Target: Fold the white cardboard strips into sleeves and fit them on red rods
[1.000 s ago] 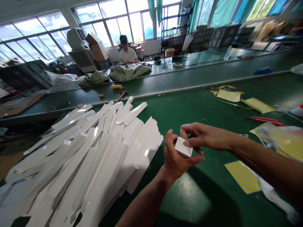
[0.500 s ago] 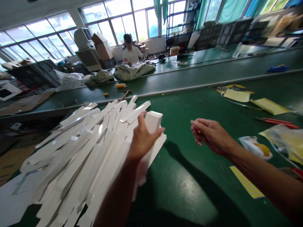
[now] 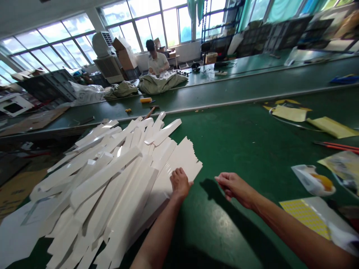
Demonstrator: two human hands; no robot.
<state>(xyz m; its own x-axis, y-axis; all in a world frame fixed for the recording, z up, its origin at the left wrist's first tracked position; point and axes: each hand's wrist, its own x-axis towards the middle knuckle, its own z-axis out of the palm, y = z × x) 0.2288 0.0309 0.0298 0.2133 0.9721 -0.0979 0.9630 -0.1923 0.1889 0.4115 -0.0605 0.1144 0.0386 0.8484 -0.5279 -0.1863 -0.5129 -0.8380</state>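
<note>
My left hand (image 3: pixel 180 183) rests at the right edge of a fanned stack of flat white card blanks (image 3: pixel 183 157). Its fingers curl over the top blank, with the thumb at the edge. To its left lies a large heap of long folded white cartons (image 3: pixel 112 190). My right hand (image 3: pixel 235 188) hovers over the green table (image 3: pixel 224 138), thumb and fingers pinched together. Whatever small thing it may hold cannot be made out. Near my right forearm lies a sheet of yellow stickers (image 3: pixel 304 215).
At the right are a white tape dispenser with an orange roll (image 3: pixel 321 181), red-handled tools (image 3: pixel 336 145) and yellow paper pieces (image 3: pixel 333 127). A hammer (image 3: pixel 150 113) and yellow cylinder (image 3: pixel 146 100) lie farther back. Another person (image 3: pixel 157 63) sits across, behind a cloth sack (image 3: pixel 161 83).
My left hand has left a folded white carton, now on the heap, and moved down and right onto the flat blanks. My right hand has come lower and slightly left, still pinched.
</note>
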